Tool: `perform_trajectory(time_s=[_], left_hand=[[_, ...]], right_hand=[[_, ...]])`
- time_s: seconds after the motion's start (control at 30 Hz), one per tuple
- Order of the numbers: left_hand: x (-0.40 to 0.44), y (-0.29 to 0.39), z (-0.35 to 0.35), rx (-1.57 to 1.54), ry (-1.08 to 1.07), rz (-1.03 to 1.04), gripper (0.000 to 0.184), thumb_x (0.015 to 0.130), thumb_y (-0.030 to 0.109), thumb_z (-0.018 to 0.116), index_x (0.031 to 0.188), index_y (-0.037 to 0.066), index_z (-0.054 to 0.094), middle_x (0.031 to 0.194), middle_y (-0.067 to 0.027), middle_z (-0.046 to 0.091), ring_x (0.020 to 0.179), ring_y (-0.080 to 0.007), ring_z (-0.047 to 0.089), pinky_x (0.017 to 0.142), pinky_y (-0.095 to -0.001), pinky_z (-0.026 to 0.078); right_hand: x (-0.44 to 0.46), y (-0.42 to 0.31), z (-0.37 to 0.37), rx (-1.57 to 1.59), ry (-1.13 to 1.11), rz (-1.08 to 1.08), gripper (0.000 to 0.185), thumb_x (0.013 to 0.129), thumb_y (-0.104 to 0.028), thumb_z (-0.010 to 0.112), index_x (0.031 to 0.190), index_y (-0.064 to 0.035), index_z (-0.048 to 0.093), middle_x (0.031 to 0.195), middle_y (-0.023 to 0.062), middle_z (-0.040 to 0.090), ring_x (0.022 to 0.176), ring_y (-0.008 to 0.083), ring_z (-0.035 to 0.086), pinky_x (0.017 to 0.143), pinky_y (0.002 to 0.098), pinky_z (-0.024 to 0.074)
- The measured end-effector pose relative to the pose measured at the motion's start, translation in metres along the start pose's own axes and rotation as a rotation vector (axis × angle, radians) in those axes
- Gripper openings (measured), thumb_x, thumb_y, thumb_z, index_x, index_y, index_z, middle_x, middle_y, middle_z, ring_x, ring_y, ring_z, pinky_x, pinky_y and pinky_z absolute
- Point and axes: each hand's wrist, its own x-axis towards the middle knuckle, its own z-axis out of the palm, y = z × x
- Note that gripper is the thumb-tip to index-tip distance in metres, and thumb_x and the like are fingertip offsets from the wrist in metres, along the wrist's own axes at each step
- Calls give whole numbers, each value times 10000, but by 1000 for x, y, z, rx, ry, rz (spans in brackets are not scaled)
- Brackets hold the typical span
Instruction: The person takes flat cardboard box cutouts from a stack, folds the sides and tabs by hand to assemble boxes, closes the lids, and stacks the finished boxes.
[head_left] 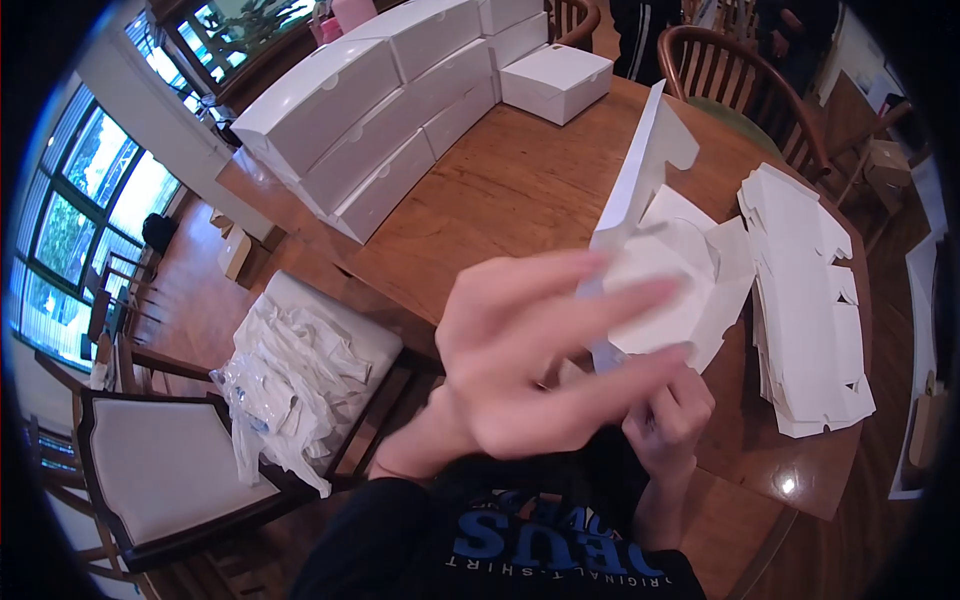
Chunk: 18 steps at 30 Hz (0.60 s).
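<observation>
A partly folded white cardboard box [655, 290] lies in front of me on the wooden table, with one panel [632, 170] standing up at its far left. My left hand [540, 360] is raised close to the camera, over the box's near left side. Its fingers are stretched out and apart, blurred by motion, with nothing between them. Low at the box's near edge, my right hand [672, 420] is closed, its curled fingers against the cardboard. Part of that grip and the box's left side are hidden behind my left hand.
Flat white cardboard blanks [805, 300] are stacked at the right. Closed white boxes [400, 90] form a wall along the far left, with a single box [557, 82] beside them. Plastic bags [290, 370] lie on a chair at left. People stand beyond the wooden chair [745, 75].
</observation>
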Motion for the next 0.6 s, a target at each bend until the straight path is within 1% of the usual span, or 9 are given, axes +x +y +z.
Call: perform_trajectory(time_s=[0.07, 0.1, 0.17, 0.27, 0.37, 0.43, 0.5, 0.53, 0.6], left_hand=[[-43, -4, 30, -76, 446, -228, 568, 656, 269, 798, 1133, 4, 641, 1349, -250, 485, 1333, -353, 423, 1016, -448, 415], [-60, -1, 45, -65, 446, -231, 568, 656, 269, 798, 1133, 4, 641, 1349, -250, 485, 1333, -353, 423, 1016, -448, 415], [-86, 9, 72, -305, 574, -687, 1071, 656, 449, 833, 1463, -11, 300, 1571, -302, 86, 1463, -430, 150, 1138, -532, 227], [-94, 14, 82, -506, 432, -891, 1325, 694, 571, 795, 1525, 32, -86, 1584, -299, 26, 1473, -440, 79, 1162, -565, 93], [-94, 6, 84, -527, 438, -935, 1354, 688, 657, 752, 1536, 80, -132, 1587, -288, 77, 1469, -447, 132, 1149, -589, 117], [-96, -1, 88, -542, 480, -963, 1298, 722, 729, 685, 1551, 148, -128, 1595, -253, 118, 1454, -429, 211, 1144, -579, 166], [-92, -3, 95, -694, 627, -952, 1221, 779, 692, 629, 1547, 61, -82, 1584, -278, 130, 1443, -434, 228, 1153, -552, 141], [-93, -3, 92, -727, 637, -973, 1189, 799, 701, 598, 1551, 69, -72, 1585, -266, 153, 1443, -422, 238, 1156, -546, 140], [-106, -7, 95, -713, 609, -1034, 1135, 828, 707, 551, 1557, 86, -59, 1585, -243, 188, 1444, -403, 251, 1164, -533, 140]], right_hand=[[1, 0, 5, 23, 6, -19, 377, 549, 107, 611, 896, -2, 714, 831, 92, 680, 665, 250, 637, 559, 340, 459], [2, -1, 7, 32, 7, -22, 377, 547, 105, 616, 894, -1, 715, 833, 90, 681, 665, 249, 637, 560, 339, 462], [3, -3, 9, 41, 11, -23, 376, 544, 102, 621, 893, -1, 717, 834, 88, 681, 664, 248, 636, 560, 338, 464], [8, -12, 12, 61, -35, -12, 344, 587, 113, 631, 900, -1, 720, 874, 113, 685, 707, 264, 652, 605, 343, 501], [15, -26, 13, 290, 122, 106, 235, 738, 29, 701, 969, 4, 733, 1044, 204, 683, 895, 330, 684, 738, 378, 561], [16, -28, 3, 757, 209, 185, 394, 907, -238, 669, 1205, 18, 646, 1204, 262, 628, 1078, 347, 651, 830, 402, 562], [30, -42, -17, 1652, 176, 451, 742, 997, -559, 439, 1464, 15, 380, 1374, 326, 484, 1284, 374, 519, 997, 445, 492], [47, -41, -28, 1819, 3, 445, 869, 1000, -652, 188, 1548, 18, 115, 1472, 442, 230, 1382, 505, 337, 1067, 541, 434], [79, -45, -38, 2399, -127, 493, 799, 1026, -587, 211, 1558, -2, 93, 1514, 452, 51, 1461, 499, 148, 1187, 567, 202]])
